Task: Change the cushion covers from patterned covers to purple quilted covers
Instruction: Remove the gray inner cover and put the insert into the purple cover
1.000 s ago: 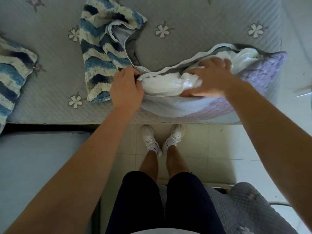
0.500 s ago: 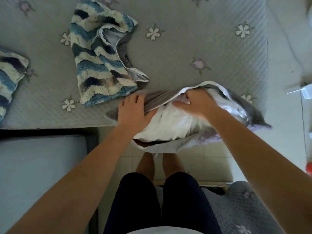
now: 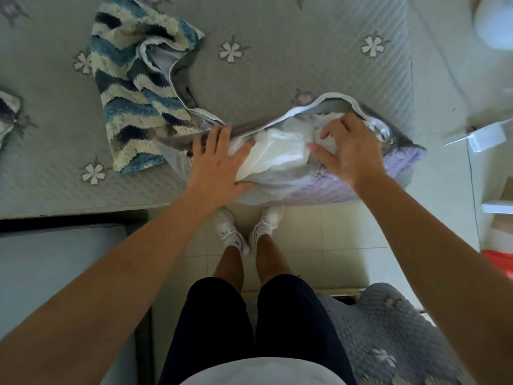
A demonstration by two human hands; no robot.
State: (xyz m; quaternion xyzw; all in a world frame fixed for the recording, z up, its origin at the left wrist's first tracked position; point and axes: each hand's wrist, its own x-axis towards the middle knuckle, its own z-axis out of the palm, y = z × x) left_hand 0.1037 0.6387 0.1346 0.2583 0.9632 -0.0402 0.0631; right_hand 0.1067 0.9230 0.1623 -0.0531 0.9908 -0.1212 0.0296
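A purple quilted cover [image 3: 369, 187] lies at the front edge of the grey quilted seat [image 3: 277, 79], its mouth open toward me. A white cushion insert [image 3: 274, 151] bulges out of that mouth. My left hand [image 3: 219, 159] lies flat with fingers spread on the insert's left end and the cover's grey lining. My right hand [image 3: 347, 145] presses into the insert deeper inside the opening, fingers curled into the white fabric. The empty patterned cover [image 3: 133, 107], blue, navy and cream zigzag, lies crumpled to the left, its zip edge touching the purple cover.
Another patterned cushion [image 3: 7, 112] shows at the far left edge. Below the seat are a pale tiled floor [image 3: 319, 240], my legs and white shoes. A grey quilted seat corner [image 3: 388, 343] sits at bottom right, a pale surface [image 3: 55, 273] at bottom left.
The cushion, lifted off the seat edge half a second ago, rests on the seat again. My left hand has opened flat on the insert; my right hand has pushed further right into the cover.
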